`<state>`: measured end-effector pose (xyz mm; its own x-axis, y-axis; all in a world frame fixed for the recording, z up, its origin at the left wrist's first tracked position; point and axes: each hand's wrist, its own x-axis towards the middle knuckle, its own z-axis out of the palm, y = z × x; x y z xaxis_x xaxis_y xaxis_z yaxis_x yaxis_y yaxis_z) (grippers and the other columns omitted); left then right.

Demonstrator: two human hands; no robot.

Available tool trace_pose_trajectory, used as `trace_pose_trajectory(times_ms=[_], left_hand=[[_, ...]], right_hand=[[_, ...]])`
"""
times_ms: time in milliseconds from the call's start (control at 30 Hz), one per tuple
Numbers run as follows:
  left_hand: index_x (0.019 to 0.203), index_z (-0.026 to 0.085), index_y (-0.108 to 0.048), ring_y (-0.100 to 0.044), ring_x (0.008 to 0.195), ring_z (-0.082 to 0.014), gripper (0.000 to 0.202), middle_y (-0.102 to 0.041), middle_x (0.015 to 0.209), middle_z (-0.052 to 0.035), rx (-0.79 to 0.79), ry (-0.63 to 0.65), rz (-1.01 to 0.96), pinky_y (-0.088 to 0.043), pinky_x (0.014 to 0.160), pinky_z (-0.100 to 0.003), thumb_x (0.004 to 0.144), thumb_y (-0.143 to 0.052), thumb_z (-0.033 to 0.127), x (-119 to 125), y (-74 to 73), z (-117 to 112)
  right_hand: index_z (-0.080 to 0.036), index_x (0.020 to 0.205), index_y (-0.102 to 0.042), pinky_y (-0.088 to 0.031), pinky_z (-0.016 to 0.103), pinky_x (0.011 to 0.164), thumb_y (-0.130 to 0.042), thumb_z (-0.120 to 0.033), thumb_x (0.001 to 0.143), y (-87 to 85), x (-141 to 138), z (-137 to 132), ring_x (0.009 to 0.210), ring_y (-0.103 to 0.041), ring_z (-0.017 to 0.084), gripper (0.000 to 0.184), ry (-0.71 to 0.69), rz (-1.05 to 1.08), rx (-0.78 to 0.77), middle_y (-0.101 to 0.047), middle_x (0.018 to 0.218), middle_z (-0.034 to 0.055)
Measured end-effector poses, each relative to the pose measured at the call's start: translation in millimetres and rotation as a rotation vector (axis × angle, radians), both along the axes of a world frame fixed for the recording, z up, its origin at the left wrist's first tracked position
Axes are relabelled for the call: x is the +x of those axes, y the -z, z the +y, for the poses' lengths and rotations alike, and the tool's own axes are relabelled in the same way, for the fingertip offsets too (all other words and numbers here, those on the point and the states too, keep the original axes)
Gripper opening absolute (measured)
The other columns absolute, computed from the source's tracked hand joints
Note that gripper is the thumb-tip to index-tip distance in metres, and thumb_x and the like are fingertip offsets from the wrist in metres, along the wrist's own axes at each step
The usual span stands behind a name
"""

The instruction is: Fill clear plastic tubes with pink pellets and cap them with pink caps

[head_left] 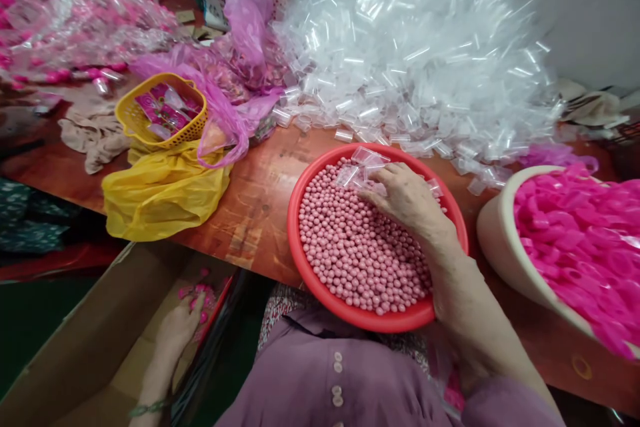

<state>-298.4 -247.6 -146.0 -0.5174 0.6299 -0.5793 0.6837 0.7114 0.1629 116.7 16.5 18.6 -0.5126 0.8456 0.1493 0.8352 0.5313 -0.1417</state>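
Note:
My right hand (407, 197) is over a red basin (295, 227) filled with small round pink beads (350, 247). Its fingers are bent and closed about a clear plastic tube (350, 177) at the far side of the beads; the fingertips are partly hidden. Another clear piece (370, 157) lies just beyond them, by the basin's rim. Down at the left, my left hand (180, 320) reaches into a cardboard box (85, 320). Its fingers stretch out over several bright pink pieces (207, 297) on the box's bottom, and no grip on them is visible.
A big heap of clear tubes (400, 60) covers the back of the table (265, 213). On the right stands a white tub (500, 233) of pink plastic parts. A yellow basket (185, 133), a yellow bag (165, 193) and a purple bag (225, 120) lie left.

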Motion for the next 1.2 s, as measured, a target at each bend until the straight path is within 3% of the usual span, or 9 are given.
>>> trace_pose_trajectory(times_ms=[133,267,400,467,533,700,833,1000,1200], left_hand=[[0.117,0.009,-0.066,-0.072,0.101,-0.0410,0.057,-0.076,0.100,-0.0231,-0.033,0.057,0.009,-0.053,0.080,-0.042,0.089,-0.043,0.054,-3,-5.2,1],[0.114,0.012,-0.069,-0.072,0.103,-0.0366,0.052,-0.078,0.100,-0.0168,0.302,-0.073,-0.035,-0.055,0.087,-0.040,0.087,-0.051,0.052,11,-51.7,33],[0.111,0.018,-0.071,-0.074,0.092,-0.0232,0.039,-0.079,0.095,-0.0053,0.892,-0.227,-0.270,-0.057,0.092,-0.034,0.089,-0.060,0.049,62,-111.2,84],[0.108,0.018,-0.072,-0.074,0.095,-0.0207,0.034,-0.078,0.099,-0.0053,1.098,-0.152,-0.416,-0.056,0.098,-0.034,0.092,-0.060,0.045,99,-131.4,113],[0.108,0.016,-0.072,-0.073,0.101,-0.0209,0.034,-0.077,0.108,-0.0085,1.162,-0.010,-0.619,-0.056,0.099,-0.035,0.095,-0.055,0.043,134,-141.8,140],[0.128,0.010,-0.063,-0.063,0.127,-0.0247,0.042,-0.067,0.134,-0.0175,1.067,0.373,-0.737,-0.046,0.114,-0.042,0.097,-0.046,0.032,198,-140.6,184],[0.138,0.008,-0.054,-0.055,0.136,-0.0251,0.047,-0.059,0.144,-0.0197,0.929,0.606,-0.652,-0.038,0.121,-0.046,0.097,-0.040,0.026,218,-132.7,192],[0.142,0.009,-0.048,-0.049,0.143,-0.0251,0.049,-0.053,0.151,-0.0192,0.813,0.750,-0.624,-0.034,0.124,-0.047,0.098,-0.036,0.026,224,-125.0,196],[0.144,0.004,-0.044,-0.046,0.145,-0.0268,0.052,-0.050,0.152,-0.0220,0.729,0.836,-0.613,-0.034,0.124,-0.047,0.098,-0.031,0.026,229,-124.8,204]], right_hand=[[-0.013,0.098,-0.073,-0.051,0.040,0.079,-0.055,-0.030,0.096,-9.0,-12,-3,0.093,-0.069,0.031,0.024,0.082,-0.175,-0.141,-0.076,0.095,0.0172],[-0.016,0.106,-0.071,-0.048,0.035,0.075,-0.052,-0.029,0.096,-17.9,-18,3,0.096,-0.070,0.029,0.025,0.091,-0.223,-0.190,-0.076,0.105,0.0158],[-0.017,0.097,-0.071,-0.045,0.032,0.067,-0.063,-0.037,0.089,-19.3,-19,17,0.082,-0.068,0.025,0.022,0.096,-0.222,-0.286,-0.076,0.094,0.0108],[-0.015,0.103,-0.069,-0.047,0.032,0.068,-0.068,-0.034,0.085,-18.1,-17,20,0.082,-0.068,0.025,0.026,0.055,-0.174,-0.308,-0.076,0.097,0.0106],[-0.012,0.113,-0.068,-0.050,0.035,0.077,-0.068,-0.030,0.085,-18.1,-14,17,0.091,-0.068,0.026,0.033,-0.036,-0.097,-0.277,-0.075,0.105,0.0128],[-0.013,0.111,-0.068,-0.052,0.036,0.082,-0.066,-0.033,0.089,-30.1,9,-9,0.097,-0.067,0.025,0.029,-0.277,0.137,-0.134,-0.070,0.109,0.0126],[-0.017,0.098,-0.071,-0.051,0.033,0.074,-0.064,-0.030,0.089,-41.6,30,-30,0.081,-0.067,0.021,0.017,-0.260,-0.044,-0.258,-0.068,0.091,0.0074],[-0.015,0.085,-0.069,-0.043,0.032,0.063,-0.058,-0.019,0.088,-35.4,23,-44,0.069,-0.063,0.020,0.011,-0.093,-0.367,-0.339,-0.067,0.084,0.0093],[-0.011,0.087,-0.065,-0.042,0.032,0.068,-0.052,-0.005,0.076,-9.9,-9,-42,0.075,-0.061,0.022,0.018,-0.155,-0.295,-0.341,-0.067,0.091,0.0148]])
